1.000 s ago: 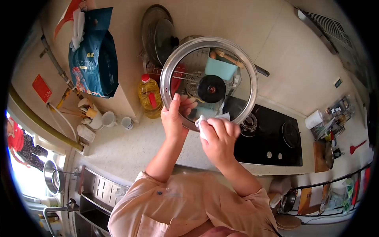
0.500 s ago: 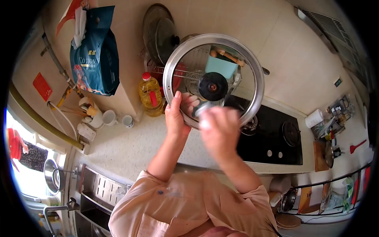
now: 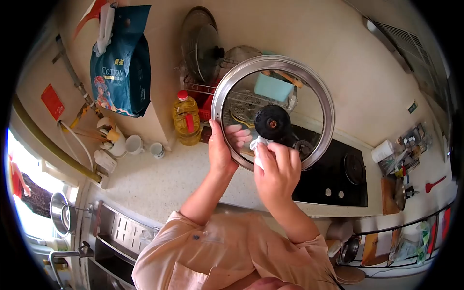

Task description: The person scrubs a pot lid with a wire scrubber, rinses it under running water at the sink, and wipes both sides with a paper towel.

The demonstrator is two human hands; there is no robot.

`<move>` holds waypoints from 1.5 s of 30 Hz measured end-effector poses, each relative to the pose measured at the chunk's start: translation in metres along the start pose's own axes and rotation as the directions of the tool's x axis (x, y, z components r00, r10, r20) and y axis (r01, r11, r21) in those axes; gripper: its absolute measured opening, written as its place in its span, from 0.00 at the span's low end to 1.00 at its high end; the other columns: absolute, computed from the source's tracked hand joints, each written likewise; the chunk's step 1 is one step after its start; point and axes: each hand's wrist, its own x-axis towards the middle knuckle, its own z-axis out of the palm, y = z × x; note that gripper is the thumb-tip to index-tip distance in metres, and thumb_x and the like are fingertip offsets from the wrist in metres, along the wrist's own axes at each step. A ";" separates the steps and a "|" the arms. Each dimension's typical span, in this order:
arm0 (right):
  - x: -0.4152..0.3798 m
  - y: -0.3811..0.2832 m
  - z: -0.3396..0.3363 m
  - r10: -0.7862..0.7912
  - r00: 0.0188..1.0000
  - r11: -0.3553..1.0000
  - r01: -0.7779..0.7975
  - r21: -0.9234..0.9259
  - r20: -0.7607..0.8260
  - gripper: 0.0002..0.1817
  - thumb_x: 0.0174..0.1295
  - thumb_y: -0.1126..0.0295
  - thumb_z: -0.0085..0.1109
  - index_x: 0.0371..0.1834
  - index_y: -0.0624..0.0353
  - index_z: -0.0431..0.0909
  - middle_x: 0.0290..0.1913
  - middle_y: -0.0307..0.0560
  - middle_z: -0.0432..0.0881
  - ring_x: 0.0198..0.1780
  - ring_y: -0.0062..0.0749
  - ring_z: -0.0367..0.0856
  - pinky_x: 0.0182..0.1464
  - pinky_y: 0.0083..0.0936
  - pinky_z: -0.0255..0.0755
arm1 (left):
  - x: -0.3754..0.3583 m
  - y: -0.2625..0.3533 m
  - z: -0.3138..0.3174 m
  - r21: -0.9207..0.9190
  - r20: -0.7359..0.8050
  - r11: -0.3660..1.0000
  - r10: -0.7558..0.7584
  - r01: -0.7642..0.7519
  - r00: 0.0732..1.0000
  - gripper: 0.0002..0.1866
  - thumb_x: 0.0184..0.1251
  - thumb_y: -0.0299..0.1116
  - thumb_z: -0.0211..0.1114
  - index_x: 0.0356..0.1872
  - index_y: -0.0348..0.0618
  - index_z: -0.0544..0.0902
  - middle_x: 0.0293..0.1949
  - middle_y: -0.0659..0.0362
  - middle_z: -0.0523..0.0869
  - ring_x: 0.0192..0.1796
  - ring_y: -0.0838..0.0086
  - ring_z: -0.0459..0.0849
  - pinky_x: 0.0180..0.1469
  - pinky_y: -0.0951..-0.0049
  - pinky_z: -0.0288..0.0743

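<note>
A round glass lid (image 3: 307, 101) with a steel rim and a black knob (image 3: 272, 123) is held up in front of me. My left hand (image 3: 224, 149) grips its lower left rim, thumb on the near side and fingers seen through the glass behind. A crumpled white cloth or tissue (image 3: 259, 145) is pinched in my right hand (image 3: 277, 170), pressed on the glass just below the knob.
Behind the lid stands a dish rack with more lids (image 3: 202, 53). An oil bottle (image 3: 186, 118) and cups (image 3: 134, 144) are on the counter (image 3: 145, 181). The black stove (image 3: 333, 179) lies right, the sink (image 3: 116, 232) lower left. A blue bag (image 3: 121, 67) hangs upper left.
The lid has shifted slightly right and down in the view. My right hand, blurred before, now shows clearly with the white cloth against the glass near the knob.
</note>
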 end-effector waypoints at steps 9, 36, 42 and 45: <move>-0.004 -0.008 0.000 -0.010 0.999 0.996 0.013 -0.087 0.043 0.15 0.44 0.74 0.64 0.38 0.51 0.79 0.32 0.37 0.72 0.32 0.35 0.67 0.34 0.31 0.62 | 0.001 0.001 -0.015 0.070 0.068 0.996 0.050 -0.055 0.996 0.33 0.68 0.58 0.44 0.32 0.31 0.79 0.27 0.50 0.84 0.26 0.72 0.82 0.31 0.77 0.75; 0.024 0.002 0.033 -0.062 0.997 0.998 0.063 0.026 -0.047 0.15 0.44 0.76 0.64 0.39 0.55 0.78 0.30 0.40 0.72 0.30 0.37 0.68 0.32 0.32 0.64 | -0.003 -0.004 -0.018 0.211 0.111 0.967 0.119 -0.141 0.987 0.28 0.68 0.53 0.48 0.33 0.32 0.81 0.26 0.52 0.84 0.25 0.73 0.82 0.27 0.77 0.75; -0.018 0.029 -0.002 0.029 0.997 0.998 -0.025 -0.053 0.072 0.16 0.43 0.77 0.64 0.39 0.55 0.80 0.34 0.42 0.74 0.35 0.39 0.70 0.35 0.32 0.66 | 0.011 0.024 -0.019 0.133 -0.059 0.979 0.165 -0.156 0.984 0.33 0.63 0.61 0.48 0.32 0.32 0.77 0.27 0.48 0.83 0.27 0.68 0.83 0.28 0.81 0.75; -0.009 0.036 -0.002 0.043 0.999 0.993 -0.043 -0.114 0.005 0.18 0.47 0.79 0.59 0.44 0.55 0.76 0.38 0.42 0.74 0.38 0.40 0.70 0.40 0.33 0.66 | 0.013 0.022 -0.018 0.062 -0.074 0.989 0.138 -0.134 0.988 0.33 0.63 0.61 0.49 0.33 0.32 0.77 0.27 0.49 0.83 0.28 0.68 0.83 0.28 0.82 0.75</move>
